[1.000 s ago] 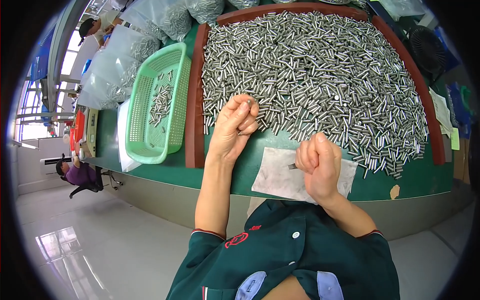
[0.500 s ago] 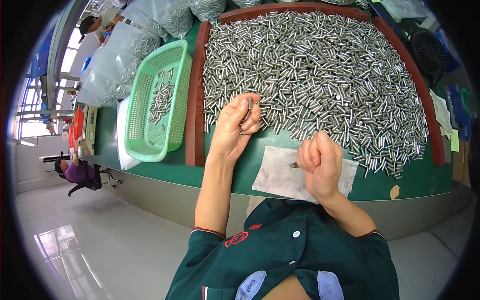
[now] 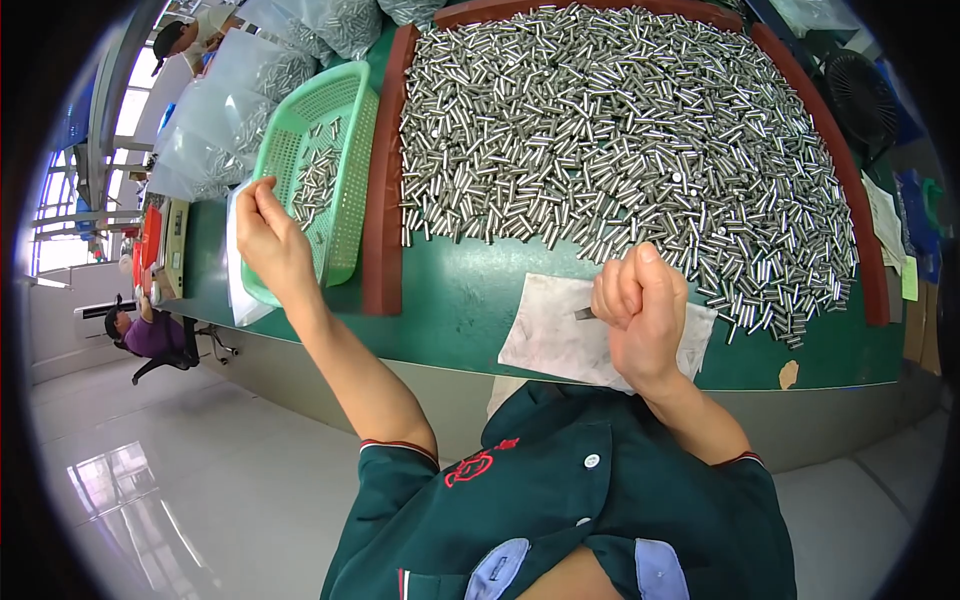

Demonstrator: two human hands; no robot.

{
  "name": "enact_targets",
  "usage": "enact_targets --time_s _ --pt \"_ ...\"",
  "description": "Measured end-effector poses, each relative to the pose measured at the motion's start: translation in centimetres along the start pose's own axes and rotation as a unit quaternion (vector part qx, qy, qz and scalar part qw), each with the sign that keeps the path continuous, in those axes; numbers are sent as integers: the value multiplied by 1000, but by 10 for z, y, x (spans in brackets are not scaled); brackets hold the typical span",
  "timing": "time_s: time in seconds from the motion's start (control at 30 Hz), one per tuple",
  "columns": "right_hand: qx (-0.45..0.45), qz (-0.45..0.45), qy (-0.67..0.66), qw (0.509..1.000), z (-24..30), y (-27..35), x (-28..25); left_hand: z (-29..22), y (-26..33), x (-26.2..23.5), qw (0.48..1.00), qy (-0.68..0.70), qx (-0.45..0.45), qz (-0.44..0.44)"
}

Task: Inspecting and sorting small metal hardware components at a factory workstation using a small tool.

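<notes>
My left hand [image 3: 275,240] is over the left side of the green plastic basket [image 3: 358,200]. Its fingers are bent and pressed together; whatever may be inside them is hidden. Short metal pins [image 3: 318,185] lie in the basket, beyond that hand. My right hand [image 3: 642,315] is closed in a fist above a smudged white sheet [image 3: 545,325] at the bench's front edge. A small grey metal piece [image 3: 585,314] sticks out of its left side; the rest is covered by the fingers. Just beyond it spreads a large heap of shiny metal pins [image 3: 610,130].
Dark red rails [image 3: 384,180] border the heap on the green bench [image 3: 455,290]. Clear bags of pins [image 3: 225,130] stand behind the basket, and a black fan [image 3: 860,100] is at the far right. At left, one person sits [image 3: 152,335] and another [image 3: 190,45] is farther back.
My left hand has swung left from the heap's front edge to the basket; the metal pin it held is out of sight now. My right hand has hardly moved.
</notes>
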State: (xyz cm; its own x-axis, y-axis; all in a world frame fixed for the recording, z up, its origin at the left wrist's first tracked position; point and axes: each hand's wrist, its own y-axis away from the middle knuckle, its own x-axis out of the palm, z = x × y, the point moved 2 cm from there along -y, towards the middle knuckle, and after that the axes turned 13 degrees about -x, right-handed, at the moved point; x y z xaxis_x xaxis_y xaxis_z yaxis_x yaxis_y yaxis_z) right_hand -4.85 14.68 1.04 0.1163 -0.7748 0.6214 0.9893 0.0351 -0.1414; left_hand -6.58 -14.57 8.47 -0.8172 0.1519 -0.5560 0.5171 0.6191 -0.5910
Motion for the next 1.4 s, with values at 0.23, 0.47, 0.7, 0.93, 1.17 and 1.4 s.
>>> enact_targets --time_s 0.23,0.47,0.7,0.93,1.17,1.4 --pt "19 -27 -36 999 -1 3 -1 13 5 -1 852 389 -262 231" --pt "20 -21 -61 998 -1 5 4 -6 33 3 566 626 -329 423" --pt "18 -25 -64 997 1 4 7 -4 35 0 531 651 -341 421" --pt "16 -19 -57 998 1 3 5 -4 21 -4 885 349 -226 210" --pt "26 -11 -55 998 0 1 5 25 2 -6 976 -209 59 33" --pt "14 2 -47 999 -1 1 -1 -47 70 33 961 93 35 260"
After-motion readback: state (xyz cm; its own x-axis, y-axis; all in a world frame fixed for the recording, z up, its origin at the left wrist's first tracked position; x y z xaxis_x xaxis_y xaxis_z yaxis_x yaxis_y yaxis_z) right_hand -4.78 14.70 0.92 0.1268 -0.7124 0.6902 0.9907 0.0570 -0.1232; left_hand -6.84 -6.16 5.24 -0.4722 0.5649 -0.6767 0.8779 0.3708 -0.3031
